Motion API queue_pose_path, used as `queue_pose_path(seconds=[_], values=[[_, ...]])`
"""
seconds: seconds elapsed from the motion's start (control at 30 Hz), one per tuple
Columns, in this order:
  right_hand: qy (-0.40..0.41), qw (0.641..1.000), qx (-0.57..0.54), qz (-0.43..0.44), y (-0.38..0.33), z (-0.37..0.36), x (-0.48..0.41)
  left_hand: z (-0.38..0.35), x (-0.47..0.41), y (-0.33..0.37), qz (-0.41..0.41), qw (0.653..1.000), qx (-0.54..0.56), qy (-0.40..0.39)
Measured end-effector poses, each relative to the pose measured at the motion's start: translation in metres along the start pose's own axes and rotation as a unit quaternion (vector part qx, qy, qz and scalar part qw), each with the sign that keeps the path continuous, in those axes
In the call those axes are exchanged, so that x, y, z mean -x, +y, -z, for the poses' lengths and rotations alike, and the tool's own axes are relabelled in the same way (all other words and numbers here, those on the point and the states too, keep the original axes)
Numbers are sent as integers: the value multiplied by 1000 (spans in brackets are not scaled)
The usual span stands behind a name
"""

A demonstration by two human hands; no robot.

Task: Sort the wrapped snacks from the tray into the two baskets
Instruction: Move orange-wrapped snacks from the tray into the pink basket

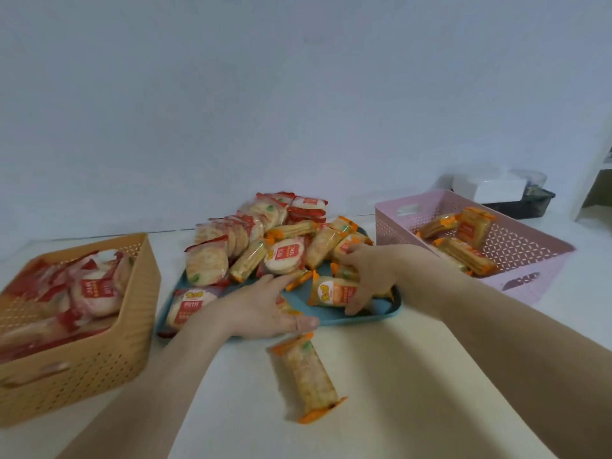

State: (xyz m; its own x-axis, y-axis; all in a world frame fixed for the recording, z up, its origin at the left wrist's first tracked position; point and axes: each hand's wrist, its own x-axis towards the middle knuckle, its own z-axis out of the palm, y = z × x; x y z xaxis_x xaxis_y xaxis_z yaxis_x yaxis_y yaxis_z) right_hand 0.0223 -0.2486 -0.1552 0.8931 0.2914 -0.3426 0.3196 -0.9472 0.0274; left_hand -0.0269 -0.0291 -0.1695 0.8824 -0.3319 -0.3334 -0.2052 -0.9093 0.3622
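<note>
Wrapped snacks [265, 240] lay heaped on tray [381, 313], orange basket [99, 376] at 9, pink basket [516, 246] at 3 o'clock, stray packet [306, 376] off tray's 6 o'clock edge, long axis 11-to-5, left hand [261, 309] flat-fingered, right hand [374, 270] gripped orange packet [332, 293]

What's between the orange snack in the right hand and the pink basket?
Nothing visible, though the forearm partly hides the gap. The right hand grips the orange snack on the tray; the pink basket sits just right, its wall to lift over.
</note>
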Motion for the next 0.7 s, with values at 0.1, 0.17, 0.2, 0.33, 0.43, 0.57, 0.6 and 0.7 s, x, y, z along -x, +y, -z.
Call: queue_pose_path(seconds=[0.1, 0.17, 0.2, 0.33, 0.43, 0.57, 0.6, 0.7], values=[[77, 997, -27, 7, -4, -15, -2, -10, 14, 10, -16, 998, -29, -45], [99, 995, -31, 12, -8, -19, 0, -19, 21, 14, -25, 993, -85, -73], [113, 993, -35, 18, -9, -20, 2, -24, 24, 15, -29, 992, -97, -70], [199, 970, -136, 35, -9, -22, 13, -28, 24, 12, -69, 996, -59, 23], [217, 907, -361, 26, -12, -22, 26, -29, 18, 4, -96, 982, 15, 159], [183, 769, -612, 23, -14, -34, 35, -38, 12, -2, -76, 954, -4, 290], [167, 735, -657, 28, -14, -37, 36, -39, 12, -3, -67, 952, 3, 299], [116, 693, -711, 32, -16, -40, 37, -31, 10, -2, -10, 974, 23, 227]])
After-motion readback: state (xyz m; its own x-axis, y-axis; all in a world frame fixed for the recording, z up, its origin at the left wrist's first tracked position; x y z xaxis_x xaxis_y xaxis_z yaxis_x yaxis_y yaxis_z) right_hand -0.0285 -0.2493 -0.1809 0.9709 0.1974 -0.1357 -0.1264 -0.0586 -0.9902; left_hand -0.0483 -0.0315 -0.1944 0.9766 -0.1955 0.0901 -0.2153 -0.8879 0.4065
